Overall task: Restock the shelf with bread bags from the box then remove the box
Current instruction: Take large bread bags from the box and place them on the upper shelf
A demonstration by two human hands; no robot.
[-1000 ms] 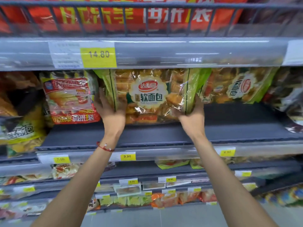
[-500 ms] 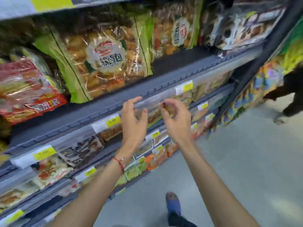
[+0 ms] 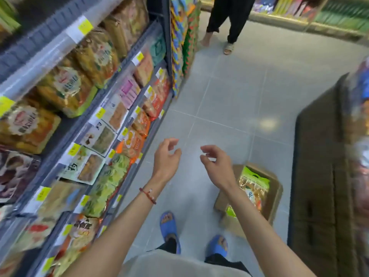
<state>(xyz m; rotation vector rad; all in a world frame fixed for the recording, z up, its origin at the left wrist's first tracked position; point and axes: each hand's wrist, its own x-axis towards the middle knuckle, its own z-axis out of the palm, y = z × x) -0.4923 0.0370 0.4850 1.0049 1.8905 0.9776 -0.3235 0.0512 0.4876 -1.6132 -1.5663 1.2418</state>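
A brown cardboard box stands on the grey floor to my lower right, with a green-edged bread bag lying in it. My left hand and my right hand hover empty over the floor, fingers loosely curled, apart from the box. My right forearm hides the box's left part. The shelf runs along the left, with more bread bags lying on a lower level.
A person's legs in dark trousers and sandals stand farther down the aisle. A dark display unit rises on the right. My feet in blue slippers are on the tiled floor between shelf and box.
Both hands let go of the bread bag on the shelf and dropped away from it. My view swung right and down, bringing the floor and the box into sight.
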